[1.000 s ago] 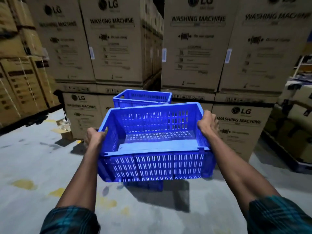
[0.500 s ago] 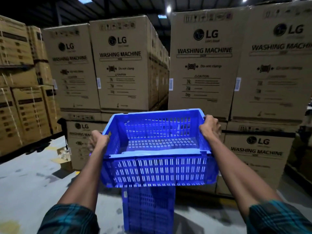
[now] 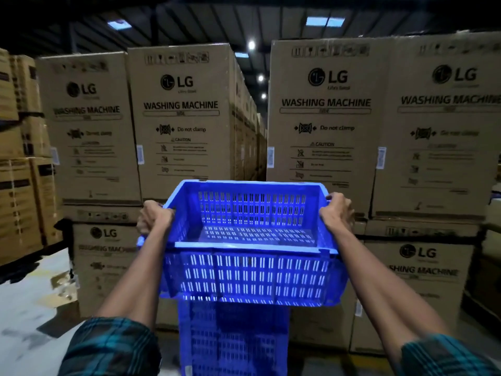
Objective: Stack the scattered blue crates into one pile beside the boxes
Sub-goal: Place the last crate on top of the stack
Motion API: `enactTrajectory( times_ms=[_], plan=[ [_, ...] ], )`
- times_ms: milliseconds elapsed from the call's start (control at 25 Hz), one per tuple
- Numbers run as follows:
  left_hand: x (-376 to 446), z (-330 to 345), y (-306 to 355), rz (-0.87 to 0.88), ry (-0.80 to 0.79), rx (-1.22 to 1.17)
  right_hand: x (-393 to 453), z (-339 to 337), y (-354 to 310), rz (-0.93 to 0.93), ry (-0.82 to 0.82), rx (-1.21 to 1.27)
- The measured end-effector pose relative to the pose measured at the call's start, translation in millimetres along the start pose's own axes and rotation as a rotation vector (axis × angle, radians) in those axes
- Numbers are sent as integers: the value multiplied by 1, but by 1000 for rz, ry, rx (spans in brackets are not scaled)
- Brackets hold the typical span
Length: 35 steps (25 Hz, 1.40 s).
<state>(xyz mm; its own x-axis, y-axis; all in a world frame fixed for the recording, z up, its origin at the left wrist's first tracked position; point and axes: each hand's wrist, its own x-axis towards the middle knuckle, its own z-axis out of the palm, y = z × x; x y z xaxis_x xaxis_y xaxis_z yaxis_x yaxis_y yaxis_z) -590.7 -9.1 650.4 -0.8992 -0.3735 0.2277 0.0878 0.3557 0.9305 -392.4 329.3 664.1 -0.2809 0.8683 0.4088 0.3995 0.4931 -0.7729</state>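
A: Right, held up at chest height: one blue crate (image 3: pixel 249 248), above the blue pile (image 3: pixel 233 340) in front of the washing machine boxes (image 3: pixel 322 126).

B: Grip?

A: Left hand (image 3: pixel 153 218) closed over the left rim, right hand (image 3: pixel 336 213) closed over the right rim, fingers wrapped on the top edges.

B: Anything inside?

A: Nothing. Bare slotted floor and slotted walls, seen straight down into it.

B: Likely handling?

A: Probably light, being empty and perforated, and stiff enough to keep its shape when held by two opposite rims. Hard plastic, so maybe a bit slick; best taken just there, at the short ends under the rim.

B: And the pile?

A: Mostly hidden behind the held crate; only the lower part showing, contents impossible to tell. Not touching yet, as far as can be judged.
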Motion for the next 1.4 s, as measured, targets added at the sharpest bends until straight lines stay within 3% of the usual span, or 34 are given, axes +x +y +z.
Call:
enactTrajectory(
  times_ms=[520,920,1280,1400],
  plan=[
    [155,83,32,27,-166,-44,55,99,-84,39,167,-51],
    [209,172,55,34,-216,30,138,171,-82,105,99,-24],
    [237,240,27,-57,-206,54,173,228,-51,84,-6,2],
    [241,246,31,-65,-207,79,184,238,-47,160,-47,83]
  ],
)
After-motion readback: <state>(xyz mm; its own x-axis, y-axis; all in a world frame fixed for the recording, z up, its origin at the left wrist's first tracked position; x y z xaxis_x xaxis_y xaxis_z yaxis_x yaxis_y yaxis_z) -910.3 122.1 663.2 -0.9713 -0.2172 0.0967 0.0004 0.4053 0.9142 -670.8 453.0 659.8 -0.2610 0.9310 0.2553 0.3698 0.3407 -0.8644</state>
